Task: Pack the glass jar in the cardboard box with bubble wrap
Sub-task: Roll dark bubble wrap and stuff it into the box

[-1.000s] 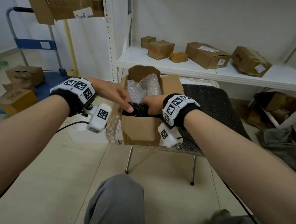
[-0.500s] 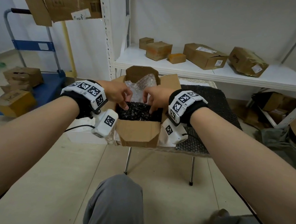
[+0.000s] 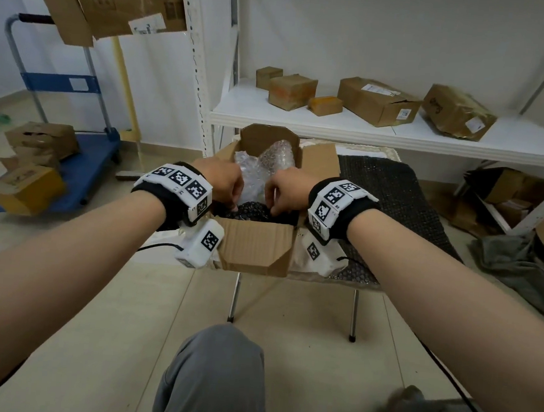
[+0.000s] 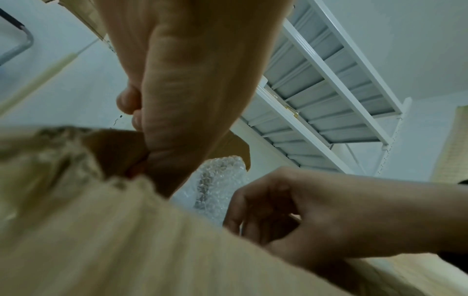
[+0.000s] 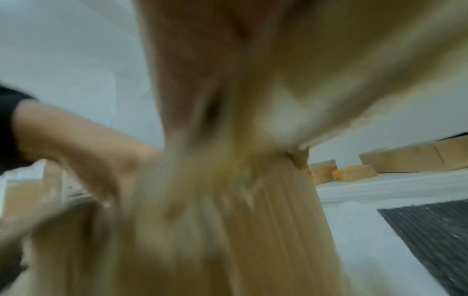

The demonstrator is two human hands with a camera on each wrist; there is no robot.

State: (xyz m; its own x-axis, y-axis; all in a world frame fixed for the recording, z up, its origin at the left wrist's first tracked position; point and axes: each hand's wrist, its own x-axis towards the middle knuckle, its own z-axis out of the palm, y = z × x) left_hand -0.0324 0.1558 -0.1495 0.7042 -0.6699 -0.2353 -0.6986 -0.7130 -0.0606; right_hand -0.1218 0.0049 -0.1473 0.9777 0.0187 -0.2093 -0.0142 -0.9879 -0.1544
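The open cardboard box (image 3: 255,246) stands on a small table in front of me. A dark bubble-wrap bundle (image 3: 252,211) lies low inside it, and clear bubble wrap (image 3: 269,162) stands up at the back. No bare glass of the jar shows. My left hand (image 3: 232,201) and right hand (image 3: 274,206) both reach into the box, fingers curled down onto the dark bundle. In the left wrist view, my left hand (image 4: 192,96) is by the box flap (image 4: 113,152) and my right hand (image 4: 276,212) curls into the box. The right wrist view is blurred by the box wall (image 5: 253,230).
A black bubble-wrap sheet (image 3: 396,198) covers the table right of the box. Behind it a white shelf (image 3: 302,124) carries several cardboard boxes. A blue trolley (image 3: 74,166) with boxes stands on the left. Grey cloth (image 3: 523,275) lies on the right. My knee (image 3: 213,378) is below.
The dark bundle went from the box's near edge down into the box. Both hands followed it in and came closer together, with their fingers now curled down onto it.
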